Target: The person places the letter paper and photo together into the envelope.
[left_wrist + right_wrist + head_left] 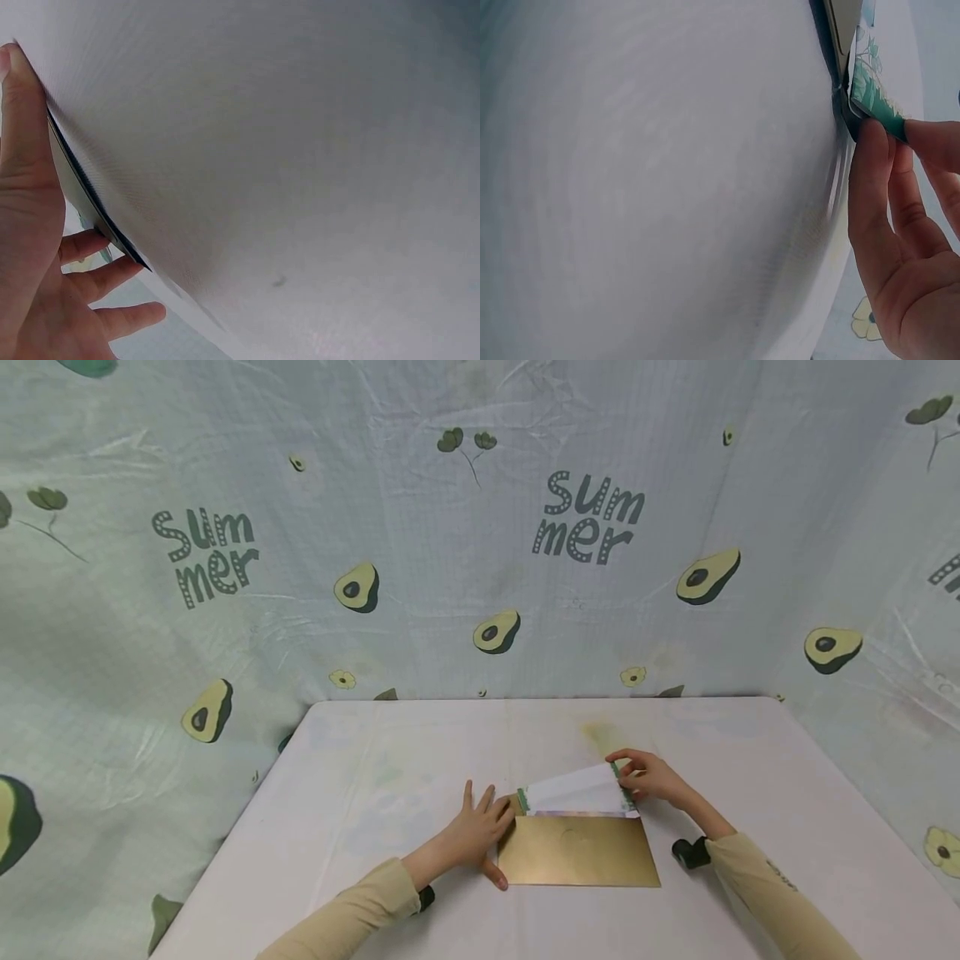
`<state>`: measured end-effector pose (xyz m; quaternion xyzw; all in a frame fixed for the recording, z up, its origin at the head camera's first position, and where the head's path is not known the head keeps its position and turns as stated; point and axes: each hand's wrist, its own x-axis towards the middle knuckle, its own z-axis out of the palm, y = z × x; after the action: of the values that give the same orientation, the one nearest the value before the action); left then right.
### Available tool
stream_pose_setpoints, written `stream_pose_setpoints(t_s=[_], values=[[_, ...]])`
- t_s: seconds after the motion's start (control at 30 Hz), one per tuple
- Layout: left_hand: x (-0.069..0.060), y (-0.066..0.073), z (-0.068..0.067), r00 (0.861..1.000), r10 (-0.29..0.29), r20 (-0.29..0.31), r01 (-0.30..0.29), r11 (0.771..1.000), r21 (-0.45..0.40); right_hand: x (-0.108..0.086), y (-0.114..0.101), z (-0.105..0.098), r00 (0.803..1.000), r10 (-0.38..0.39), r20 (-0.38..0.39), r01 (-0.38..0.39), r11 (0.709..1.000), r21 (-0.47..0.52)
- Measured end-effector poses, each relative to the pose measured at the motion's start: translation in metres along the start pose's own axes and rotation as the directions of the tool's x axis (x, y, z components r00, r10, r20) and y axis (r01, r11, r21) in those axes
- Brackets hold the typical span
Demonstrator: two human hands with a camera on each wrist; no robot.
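A gold envelope (579, 853) lies flat near the front of the table. From its upper opening sticks a white card (573, 790) with green floral ends; its lower part is hidden behind the gold front. My left hand (472, 833) rests spread on the envelope's left side, thumb at the lower left corner. In the left wrist view, fingers of that hand (45, 247) lie along the envelope's dark edge (94, 191). My right hand (649, 778) pinches the card's right end. The right wrist view shows thumb and fingers of this hand (907, 232) on the card's green border (879, 103).
The white-covered table (390, 760) has a yellowish mark (600, 735) behind the card. A cloth backdrop (420, 543) printed with avocados and lettering hangs around the back and sides. Black wrist devices (692, 852) sit under both forearms.
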<state>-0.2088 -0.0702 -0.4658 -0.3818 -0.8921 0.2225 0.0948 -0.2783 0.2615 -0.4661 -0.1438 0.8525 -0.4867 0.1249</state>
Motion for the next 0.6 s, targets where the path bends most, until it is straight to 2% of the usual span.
stream_pose_setpoints(t_s=[0.3, 0.6], values=[[0.0015, -0.0002, 0.0030, 1.000, 0.000, -0.001, 0.000, 1.000, -0.012, 0.0010, 0.0005, 0.0030, 1.000, 0.013, 0.003, -0.013, 1.000, 0.003], [0.0005, 0.0000, 0.0022, 1.000, -0.003, 0.005, 0.003, 1.000, -0.025, 0.0022, 0.0022, 0.0063, 1.000, -0.006, 0.014, 0.006, 1.000, 0.006]])
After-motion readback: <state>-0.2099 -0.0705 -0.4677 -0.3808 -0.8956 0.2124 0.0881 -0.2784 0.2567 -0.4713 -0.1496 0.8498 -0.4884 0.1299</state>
